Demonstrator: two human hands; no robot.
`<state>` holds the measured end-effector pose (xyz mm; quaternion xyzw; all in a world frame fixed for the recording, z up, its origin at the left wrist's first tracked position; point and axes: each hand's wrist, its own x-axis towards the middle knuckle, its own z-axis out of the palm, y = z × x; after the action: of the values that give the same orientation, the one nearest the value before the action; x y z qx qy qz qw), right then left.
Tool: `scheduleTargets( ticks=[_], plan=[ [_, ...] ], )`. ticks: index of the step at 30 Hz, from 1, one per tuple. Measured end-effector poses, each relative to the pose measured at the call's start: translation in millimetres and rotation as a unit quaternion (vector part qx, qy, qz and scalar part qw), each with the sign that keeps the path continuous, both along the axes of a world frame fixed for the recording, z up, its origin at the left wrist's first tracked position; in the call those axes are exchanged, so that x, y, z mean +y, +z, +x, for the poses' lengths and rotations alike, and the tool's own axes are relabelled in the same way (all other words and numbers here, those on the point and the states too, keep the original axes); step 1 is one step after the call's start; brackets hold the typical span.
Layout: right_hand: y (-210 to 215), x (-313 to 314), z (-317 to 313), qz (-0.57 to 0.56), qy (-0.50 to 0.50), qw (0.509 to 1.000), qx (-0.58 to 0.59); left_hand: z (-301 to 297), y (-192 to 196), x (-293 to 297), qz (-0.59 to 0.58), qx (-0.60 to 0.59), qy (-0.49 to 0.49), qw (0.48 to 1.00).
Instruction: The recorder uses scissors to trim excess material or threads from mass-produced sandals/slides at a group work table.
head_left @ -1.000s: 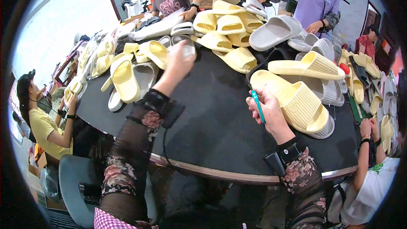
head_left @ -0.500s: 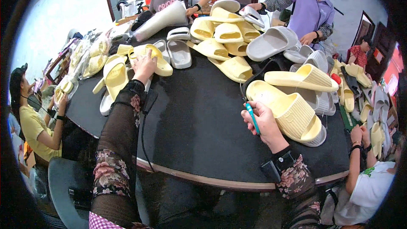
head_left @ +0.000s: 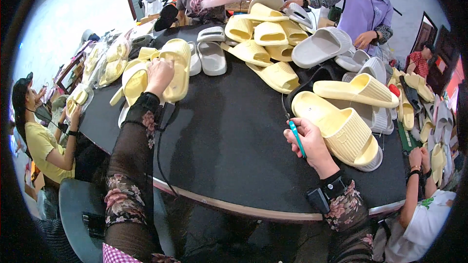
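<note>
My left hand (head_left: 160, 75) curls against a yellow slipper (head_left: 180, 78) on the left of the worktop (head_left: 234, 131); I can't tell whether the fingers pinch it. My right hand (head_left: 314, 143) pinches a slim teal tool (head_left: 297, 138) beside a large yellow slide (head_left: 336, 126). Done, as far as shows: bagged slippers (head_left: 115, 70) at far left. Left over: an unbagged heap (head_left: 269, 34) at the far middle, and loose grey slippers (head_left: 213, 59).
</note>
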<state>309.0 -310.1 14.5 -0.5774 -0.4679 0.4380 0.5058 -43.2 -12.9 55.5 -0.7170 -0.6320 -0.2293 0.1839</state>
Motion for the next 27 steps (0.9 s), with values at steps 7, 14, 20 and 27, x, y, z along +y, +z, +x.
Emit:
scheduleTargets(
  ticks=[7,14,20,27],
  plan=[
    [-0.6,0.3,0.4,0.006,0.008,1.000,-0.005,-34.0,-9.8,-36.1,0.013,-0.093,-0.006,0.996],
    [-1.9,-1.3,4.0,0.023,0.005,1.000,-0.015,-50.6,-21.1,-69.6,0.091,-0.150,-0.051,0.983],
    [-3.9,1.3,1.1,0.025,0.021,0.999,-0.027,-89.8,-24.9,-57.9,0.022,-0.177,0.057,0.982],
    [-2.5,-0.4,2.1,0.015,0.020,0.999,-0.030,-78.4,-15.6,-16.0,-0.054,-0.132,0.116,0.983]
  ],
)
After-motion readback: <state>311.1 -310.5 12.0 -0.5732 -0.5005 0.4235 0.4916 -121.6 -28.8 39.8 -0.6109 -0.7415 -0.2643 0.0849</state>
